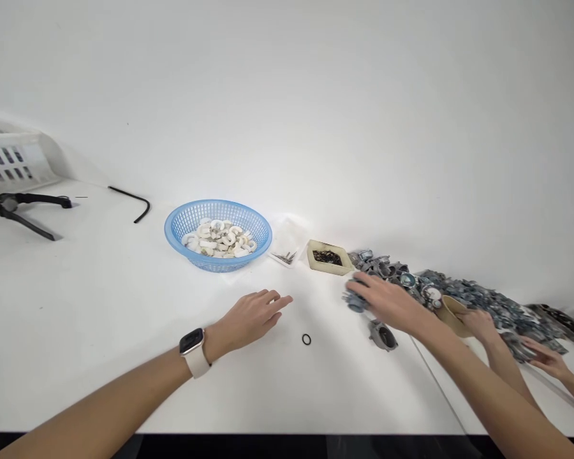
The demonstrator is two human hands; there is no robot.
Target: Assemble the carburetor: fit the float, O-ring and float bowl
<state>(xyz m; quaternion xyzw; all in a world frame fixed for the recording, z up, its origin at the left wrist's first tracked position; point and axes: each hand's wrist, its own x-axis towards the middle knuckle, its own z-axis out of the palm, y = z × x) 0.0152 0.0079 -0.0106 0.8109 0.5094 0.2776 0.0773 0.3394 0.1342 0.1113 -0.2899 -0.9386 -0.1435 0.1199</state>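
Observation:
My left hand (249,317) rests palm down on the white table (100,306), fingers stretched out and apart, a watch on the wrist. A small black ring (307,339) lies just to its right. My right hand (387,303) reaches over the near end of a heap of grey metal parts (459,293); its fingertips touch a grey part (354,301), and motion blur hides whether they grip it. Another grey part (382,336) lies on the table under that wrist.
A blue basket (219,234) holds white curved pieces. Beside it lie a clear bag of small pins (286,255) and a beige tray of black rings (328,257). Another person's hands (545,358) work at the right. A black tool (22,207) and white crate (9,156) sit far left.

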